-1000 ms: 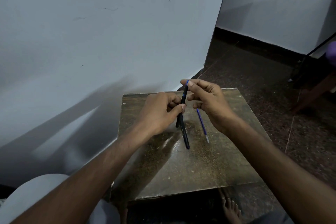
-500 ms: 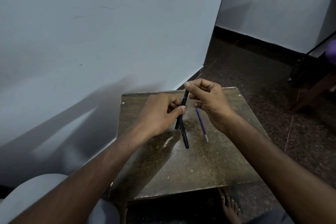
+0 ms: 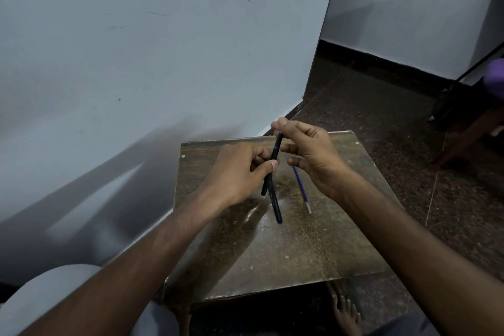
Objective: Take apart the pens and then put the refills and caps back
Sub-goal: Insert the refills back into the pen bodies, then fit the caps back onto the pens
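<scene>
Left hand: we grip the black pen barrel mid-length.
Barrel axis: tilted, top toward 1 o'clock.
Right hand: nearer the top end, fingertips pinching there; what they hold we cannot tell.
Bench: loose refill and second pen lie at 5 o'clock.

Bare forearms, grey trousers, bare foot

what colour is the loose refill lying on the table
Blue, with a pale silvery tip; the refill shows in the head view.
</scene>
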The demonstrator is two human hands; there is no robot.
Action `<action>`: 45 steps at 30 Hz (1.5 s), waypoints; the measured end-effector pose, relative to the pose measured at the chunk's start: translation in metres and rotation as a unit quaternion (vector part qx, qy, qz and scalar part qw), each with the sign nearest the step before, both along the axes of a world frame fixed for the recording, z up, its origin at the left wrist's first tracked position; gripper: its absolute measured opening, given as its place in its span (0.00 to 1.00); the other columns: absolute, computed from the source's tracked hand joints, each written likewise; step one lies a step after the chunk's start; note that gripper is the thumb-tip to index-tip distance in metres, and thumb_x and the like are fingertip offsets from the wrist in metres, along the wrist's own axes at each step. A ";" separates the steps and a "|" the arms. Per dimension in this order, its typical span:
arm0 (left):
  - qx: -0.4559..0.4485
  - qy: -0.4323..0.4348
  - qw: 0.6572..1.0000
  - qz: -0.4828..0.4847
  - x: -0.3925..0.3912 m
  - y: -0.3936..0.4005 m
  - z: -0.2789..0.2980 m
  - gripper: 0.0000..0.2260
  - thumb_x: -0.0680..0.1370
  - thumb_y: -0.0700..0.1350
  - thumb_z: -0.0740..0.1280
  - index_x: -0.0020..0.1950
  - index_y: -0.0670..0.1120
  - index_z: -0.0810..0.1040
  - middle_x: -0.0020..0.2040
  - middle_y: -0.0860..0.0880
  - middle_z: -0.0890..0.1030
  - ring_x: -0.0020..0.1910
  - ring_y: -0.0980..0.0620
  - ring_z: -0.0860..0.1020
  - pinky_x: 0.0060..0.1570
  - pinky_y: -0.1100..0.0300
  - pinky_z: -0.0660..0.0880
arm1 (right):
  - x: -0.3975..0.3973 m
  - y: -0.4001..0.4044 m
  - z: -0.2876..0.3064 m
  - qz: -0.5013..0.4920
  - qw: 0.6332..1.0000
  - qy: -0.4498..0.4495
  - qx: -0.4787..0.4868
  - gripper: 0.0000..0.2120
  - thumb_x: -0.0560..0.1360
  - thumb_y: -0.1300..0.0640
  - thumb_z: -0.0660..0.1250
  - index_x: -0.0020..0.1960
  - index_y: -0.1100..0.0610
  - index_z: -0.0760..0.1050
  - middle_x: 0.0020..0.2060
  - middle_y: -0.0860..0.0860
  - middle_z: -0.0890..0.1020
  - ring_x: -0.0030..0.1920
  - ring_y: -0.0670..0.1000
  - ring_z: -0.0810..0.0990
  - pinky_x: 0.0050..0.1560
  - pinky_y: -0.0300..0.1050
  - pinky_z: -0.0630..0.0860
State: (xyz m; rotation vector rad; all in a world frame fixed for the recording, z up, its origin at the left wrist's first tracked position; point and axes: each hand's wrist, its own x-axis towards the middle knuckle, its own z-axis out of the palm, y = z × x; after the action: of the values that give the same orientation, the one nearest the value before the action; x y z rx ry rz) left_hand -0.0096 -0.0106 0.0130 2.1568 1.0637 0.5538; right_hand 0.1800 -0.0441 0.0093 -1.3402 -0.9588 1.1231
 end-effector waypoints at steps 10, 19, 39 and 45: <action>0.006 -0.003 1.000 0.001 -0.001 0.001 0.000 0.07 0.84 0.52 0.73 0.45 0.56 0.85 0.37 0.59 0.86 0.37 0.70 0.83 0.37 0.76 0.72 | 0.002 0.001 -0.001 -0.002 1.000 0.006 -0.004 0.12 0.79 0.43 0.75 0.53 0.51 0.88 0.50 0.44 0.88 0.51 0.48 0.81 0.46 0.45 0.75; 0.002 -0.003 1.000 -0.008 0.000 0.000 0.002 0.08 0.84 0.51 0.72 0.45 0.59 0.84 0.36 0.61 0.85 0.36 0.72 0.81 0.37 0.79 0.71 | 0.005 0.002 -0.004 0.001 1.000 0.014 0.007 0.07 0.79 0.48 0.76 0.45 0.50 0.85 0.47 0.41 0.88 0.51 0.48 0.81 0.48 0.46 0.75; -0.031 0.047 0.995 0.083 -0.025 0.032 -0.001 0.08 0.82 0.52 0.74 0.45 0.53 0.84 0.37 0.58 0.86 0.38 0.63 0.84 0.36 0.68 0.71 | -0.021 0.014 0.000 0.019 0.963 -0.267 0.036 0.15 0.84 0.44 0.70 0.64 0.50 0.86 0.56 0.44 0.90 0.54 0.37 0.86 0.55 0.38 0.79; -0.015 0.114 0.985 0.128 -0.038 0.046 -0.013 0.10 0.82 0.52 0.74 0.41 0.52 0.83 0.32 0.59 0.82 0.38 0.56 0.83 0.38 0.67 0.71 | -0.032 0.020 -0.009 0.123 0.747 -0.653 -0.007 0.32 0.74 0.32 0.74 0.74 0.43 0.78 0.69 0.44 0.83 0.73 0.56 0.73 0.69 0.59 0.69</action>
State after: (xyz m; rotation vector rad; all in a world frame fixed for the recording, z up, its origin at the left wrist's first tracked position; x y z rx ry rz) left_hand -0.0473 0.0349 0.0001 2.1070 1.4787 0.4076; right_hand 0.1484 -0.0236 0.0003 -2.0485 -2.1596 0.1628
